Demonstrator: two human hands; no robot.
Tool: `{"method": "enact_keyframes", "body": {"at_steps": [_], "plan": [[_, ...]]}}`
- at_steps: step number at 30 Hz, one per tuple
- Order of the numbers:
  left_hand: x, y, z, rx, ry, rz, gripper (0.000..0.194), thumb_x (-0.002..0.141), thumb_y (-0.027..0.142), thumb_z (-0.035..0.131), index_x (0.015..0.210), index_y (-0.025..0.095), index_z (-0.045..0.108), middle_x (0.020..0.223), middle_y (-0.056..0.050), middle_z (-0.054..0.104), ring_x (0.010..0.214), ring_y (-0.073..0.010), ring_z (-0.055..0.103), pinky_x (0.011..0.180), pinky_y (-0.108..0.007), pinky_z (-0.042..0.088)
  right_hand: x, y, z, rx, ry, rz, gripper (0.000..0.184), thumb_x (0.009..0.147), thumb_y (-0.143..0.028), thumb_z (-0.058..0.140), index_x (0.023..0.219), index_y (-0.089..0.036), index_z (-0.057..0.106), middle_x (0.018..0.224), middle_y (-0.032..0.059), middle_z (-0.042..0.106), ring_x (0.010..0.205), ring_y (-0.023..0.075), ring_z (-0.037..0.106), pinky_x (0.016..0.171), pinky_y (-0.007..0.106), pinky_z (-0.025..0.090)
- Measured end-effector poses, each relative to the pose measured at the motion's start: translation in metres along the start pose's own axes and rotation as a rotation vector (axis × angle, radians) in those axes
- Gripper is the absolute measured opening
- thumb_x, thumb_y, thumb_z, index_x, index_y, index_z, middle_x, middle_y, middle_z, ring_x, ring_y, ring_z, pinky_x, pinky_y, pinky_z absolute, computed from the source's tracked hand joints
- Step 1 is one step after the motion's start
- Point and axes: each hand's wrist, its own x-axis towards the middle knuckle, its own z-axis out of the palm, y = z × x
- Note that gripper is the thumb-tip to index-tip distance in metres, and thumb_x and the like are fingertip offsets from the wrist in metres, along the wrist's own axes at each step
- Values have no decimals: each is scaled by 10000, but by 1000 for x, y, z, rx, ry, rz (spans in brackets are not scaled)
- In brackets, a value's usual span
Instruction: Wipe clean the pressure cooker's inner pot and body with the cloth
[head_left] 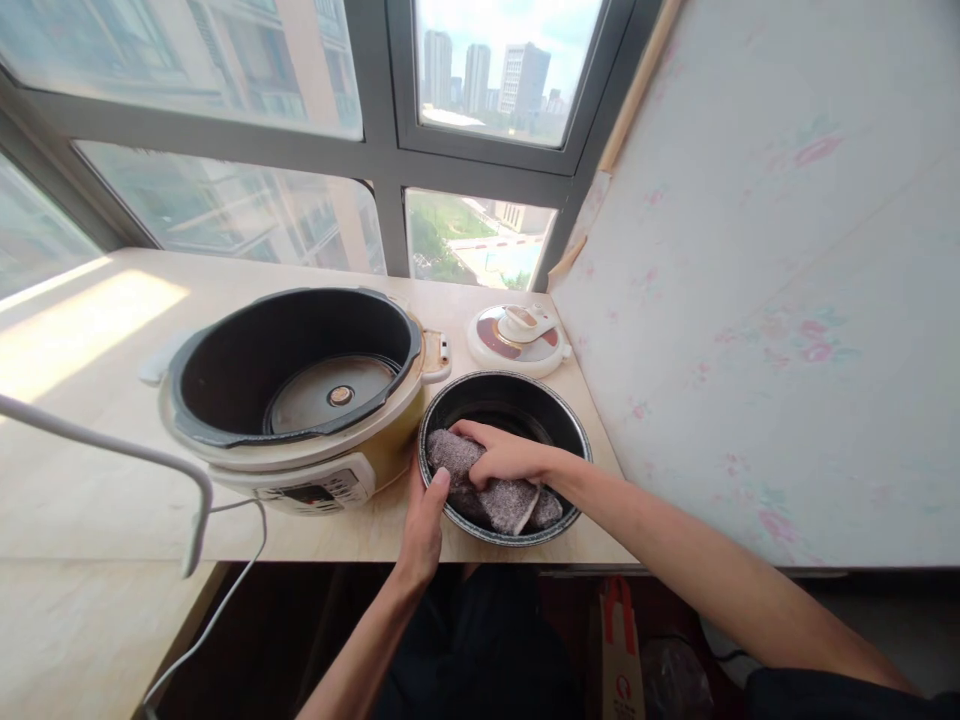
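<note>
A black inner pot (559, 410) with a speckled rim stands near the counter's front edge. My left hand (426, 525) grips its left side, thumb over the rim and fingers hidden behind the wall. Inside the pot, my right hand (502, 455) presses a grey-brown cloth (510, 500) against the inner left side, its fingers closed around the fabric. Left of the pot sits the electric pressure cooker body (315, 470), uncovered, with a round heating plate (307, 400) at its bottom. Behind the pot lies the cooker's white and brown lid (517, 338).
A grey cable (150, 435) arcs in from the left, and a thinner cord (240, 575) runs down from the cooker. Windows (487, 70) rise behind the counter (67, 480). A flower-patterned wall (750, 330) bounds the right. Below stands a paper bag (621, 650) with red handles.
</note>
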Motion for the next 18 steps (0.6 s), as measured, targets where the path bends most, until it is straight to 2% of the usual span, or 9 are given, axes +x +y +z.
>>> {"method": "enact_keyframes", "body": {"at_steps": [5, 7, 9, 11, 14, 18], "plan": [[-2, -14, 2, -84, 40, 49, 659, 968, 571, 488, 1507, 196, 429, 1542, -108, 444, 1487, -280, 326, 1259, -429, 202, -8, -2, -16, 26, -164, -107, 602, 501, -120, 630, 1092, -223, 575, 1041, -12, 566, 973, 194, 534, 730, 252, 441], [-3, -22, 0, -114, 36, 30, 682, 964, 593, 479, 1513, 193, 424, 1528, -115, 461, 1491, -284, 321, 1262, -437, 192, -9, -3, -19, 57, -216, -139, 629, 517, -132, 637, 1134, -233, 569, 1070, -11, 564, 996, 200, 534, 757, 262, 450], [-4, -29, -2, -131, 33, -1, 707, 955, 614, 476, 1515, 185, 426, 1519, -125, 473, 1494, -287, 321, 1260, -442, 198, -9, -4, -17, 87, -211, -155, 708, 539, -137, 651, 1231, -243, 544, 1134, -1, 566, 1038, 207, 537, 812, 279, 458], [-5, -33, -3, -130, 34, -15, 715, 948, 612, 483, 1516, 180, 430, 1526, -127, 466, 1498, -288, 315, 1260, -440, 203, -6, -2, -13, 154, -126, -180, 756, 583, -163, 669, 1315, -241, 499, 1174, 14, 565, 1056, 208, 548, 858, 298, 465], [-5, -30, -1, -111, 30, 9, 702, 951, 571, 493, 1539, 200, 400, 1562, -108, 427, 1508, -282, 295, 1266, -432, 192, 3, 4, -6, 224, 110, -247, 738, 655, -231, 683, 1355, -200, 450, 1193, 48, 578, 1059, 216, 575, 917, 341, 481], [-2, -18, 4, -48, 45, 87, 659, 936, 499, 530, 1523, 219, 429, 1564, -91, 425, 1492, -296, 320, 1261, -444, 208, 16, 15, -1, -103, 398, -393, 754, 686, -190, 624, 1411, -159, 419, 1345, 117, 552, 1230, 262, 530, 1107, 429, 390]]}}
